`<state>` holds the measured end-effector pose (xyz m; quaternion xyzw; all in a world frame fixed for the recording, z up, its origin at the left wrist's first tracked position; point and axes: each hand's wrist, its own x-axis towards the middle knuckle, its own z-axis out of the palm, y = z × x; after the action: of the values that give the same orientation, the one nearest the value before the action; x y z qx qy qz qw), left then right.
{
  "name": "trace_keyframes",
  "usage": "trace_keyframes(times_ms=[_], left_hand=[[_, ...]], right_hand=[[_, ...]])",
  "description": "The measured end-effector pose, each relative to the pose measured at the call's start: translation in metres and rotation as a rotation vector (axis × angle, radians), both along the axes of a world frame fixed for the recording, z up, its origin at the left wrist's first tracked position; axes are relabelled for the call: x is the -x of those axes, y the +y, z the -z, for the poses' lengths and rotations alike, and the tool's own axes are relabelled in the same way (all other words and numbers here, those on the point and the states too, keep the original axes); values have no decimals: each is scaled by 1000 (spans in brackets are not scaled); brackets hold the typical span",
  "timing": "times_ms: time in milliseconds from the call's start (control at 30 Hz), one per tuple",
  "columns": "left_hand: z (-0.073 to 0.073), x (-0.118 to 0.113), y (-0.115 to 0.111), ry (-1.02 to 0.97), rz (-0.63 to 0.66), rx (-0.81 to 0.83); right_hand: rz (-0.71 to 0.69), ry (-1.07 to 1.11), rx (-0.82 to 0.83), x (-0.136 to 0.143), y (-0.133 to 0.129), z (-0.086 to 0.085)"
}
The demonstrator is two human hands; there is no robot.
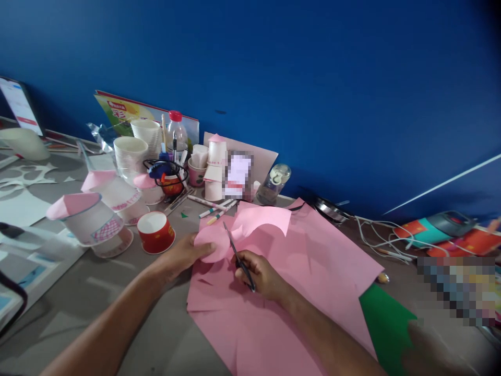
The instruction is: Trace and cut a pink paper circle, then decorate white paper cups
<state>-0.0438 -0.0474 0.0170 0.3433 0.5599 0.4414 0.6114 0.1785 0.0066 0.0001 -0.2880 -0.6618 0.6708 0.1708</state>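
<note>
Head view: left hand (183, 256) closed in a grip on a rounded pink paper piece (211, 243), thumb on top of its near edge, piece held just above the large pink sheet (282, 292). Right hand (260, 271) clamped around the handles of a pair of scissors (237, 254), blades pointing up and away, tips just beside the rounded piece's right edge; whether blades are apart or together cannot be told. Large pink sheet spread flat on the grey tabletop (156, 334), centre of view, with a curled flap raised at its far side behind the scissors. Green sheet (385, 324) lying partly under the pink sheet's right corner. Red paper cup (156, 232) upright, near and left of the left hand, not touching it. Further left, white paper cups topped with pink paper cones (84, 214), tipped on their sides. Stacks of white cups (129, 154) behind them, near the blue wall (313, 78). Clear plastic bottle with red cap (176, 133) upright among the cups. Several marker pens (213, 206) lying just beyond the pink sheet's far-left edge. White cables (376, 235) trailing along the tabletop at right, well apart from both hands.
</note>
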Motion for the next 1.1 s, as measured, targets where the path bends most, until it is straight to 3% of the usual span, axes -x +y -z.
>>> trace_keyframes(times_ms=[367, 1100], left_hand=[[-1, -11, 4, 211, -38, -1], [-3, -10, 2, 226, -32, 17]], right_hand=[[45, 18, 0, 4, -2, -2], [36, -28, -25, 1, 1, 9]])
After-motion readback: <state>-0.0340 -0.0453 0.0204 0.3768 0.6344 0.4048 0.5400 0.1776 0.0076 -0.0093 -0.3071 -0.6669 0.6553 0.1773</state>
